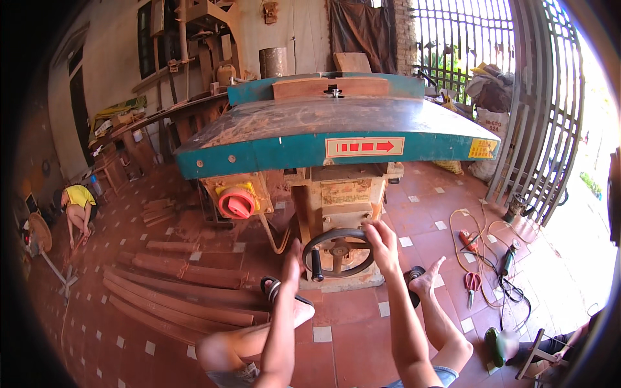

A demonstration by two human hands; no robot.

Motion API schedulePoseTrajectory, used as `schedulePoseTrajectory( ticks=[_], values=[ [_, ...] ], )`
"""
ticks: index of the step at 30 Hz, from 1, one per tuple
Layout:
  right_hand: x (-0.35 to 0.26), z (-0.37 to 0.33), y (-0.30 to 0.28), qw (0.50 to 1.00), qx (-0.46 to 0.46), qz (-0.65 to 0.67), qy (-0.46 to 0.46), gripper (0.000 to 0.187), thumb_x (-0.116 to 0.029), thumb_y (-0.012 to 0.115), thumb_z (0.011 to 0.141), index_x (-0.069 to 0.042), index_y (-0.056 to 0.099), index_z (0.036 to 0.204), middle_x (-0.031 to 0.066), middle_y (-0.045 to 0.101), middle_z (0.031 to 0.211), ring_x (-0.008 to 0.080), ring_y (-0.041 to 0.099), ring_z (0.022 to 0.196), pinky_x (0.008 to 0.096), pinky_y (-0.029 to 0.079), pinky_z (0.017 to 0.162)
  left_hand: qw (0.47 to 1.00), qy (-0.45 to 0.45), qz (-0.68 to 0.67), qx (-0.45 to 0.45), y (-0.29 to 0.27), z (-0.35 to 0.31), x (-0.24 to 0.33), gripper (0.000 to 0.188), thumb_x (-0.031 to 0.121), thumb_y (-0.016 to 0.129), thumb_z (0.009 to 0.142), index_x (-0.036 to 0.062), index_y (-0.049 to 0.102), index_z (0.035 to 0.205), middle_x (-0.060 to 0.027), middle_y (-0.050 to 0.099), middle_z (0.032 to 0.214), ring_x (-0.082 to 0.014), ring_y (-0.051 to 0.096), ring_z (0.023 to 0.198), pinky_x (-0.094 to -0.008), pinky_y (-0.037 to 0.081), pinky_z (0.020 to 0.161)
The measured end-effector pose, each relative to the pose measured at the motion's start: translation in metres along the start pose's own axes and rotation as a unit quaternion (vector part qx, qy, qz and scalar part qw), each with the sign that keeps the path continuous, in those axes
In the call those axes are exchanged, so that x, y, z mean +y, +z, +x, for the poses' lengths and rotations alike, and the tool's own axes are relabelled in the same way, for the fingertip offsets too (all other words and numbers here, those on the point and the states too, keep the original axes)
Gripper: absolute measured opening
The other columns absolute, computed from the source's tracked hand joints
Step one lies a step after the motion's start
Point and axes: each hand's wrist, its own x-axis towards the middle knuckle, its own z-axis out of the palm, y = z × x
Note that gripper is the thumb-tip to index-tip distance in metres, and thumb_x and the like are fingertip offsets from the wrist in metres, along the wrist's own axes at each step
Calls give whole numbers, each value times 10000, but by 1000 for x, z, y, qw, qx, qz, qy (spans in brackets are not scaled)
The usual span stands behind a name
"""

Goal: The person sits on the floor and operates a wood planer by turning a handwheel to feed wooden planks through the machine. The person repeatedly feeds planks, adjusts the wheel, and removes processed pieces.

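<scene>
A black handwheel [339,253] with a black crank handle [316,266] sits low on the front of a green woodworking machine [259,154]. My right hand [383,247] is closed on the upper right of the wheel's rim. At the rim's left side, my left hand [294,264] has its fingers stretched upward with the palm toward the wheel; I cannot tell if it touches. A red rotary switch [237,204] is mounted to the upper left of the wheel. The broad metal table top [310,119] is dusty, with a small cutter [335,93] at its wooden fence [291,89].
Long wooden strips [174,304] lie on the tiled floor at left. On the right are a red power tool [468,241], red-handled scissors [473,283], a green grinder [510,258] and tangled cords. A person in yellow [80,195] crouches far left; another person's arm [563,349] shows lower right.
</scene>
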Motion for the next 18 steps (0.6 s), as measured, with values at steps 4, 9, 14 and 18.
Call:
schedulePoseTrajectory(
  ticks=[4,9,14,18],
  values=[
    [-82,40,55,899,-261,-349,-51,441,-421,691,910,-25,721,1100,169,748,996,241,736,946,373,564,787,925,-88,-364,-62,60,-28,-81,649,674,565,916,72,668,1135,-112,724,1051,-247,665,1047,-470,524,963],
    [-89,41,141,550,-451,-703,-19,527,-533,704,861,-66,763,1099,146,763,1040,294,741,983,431,582,832,854,-2,-520,17,159,-19,-112,364,459,562,969,123,702,954,-34,726,938,-197,666,896,-400,525,871],
    [-89,31,123,689,-347,-632,-72,581,-652,682,841,-136,793,1083,104,763,973,281,741,947,409,584,803,858,30,-504,-93,76,-4,-121,387,458,455,1012,115,627,1062,-18,647,834,-164,592,759,-373,505,779],
    [-67,34,47,872,-205,-444,1,556,-679,711,798,-160,822,965,110,766,826,269,749,850,399,577,809,956,-57,-276,82,57,-13,-48,517,521,318,1062,69,568,1066,-2,390,597,-154,405,558,-390,471,675]
  ],
)
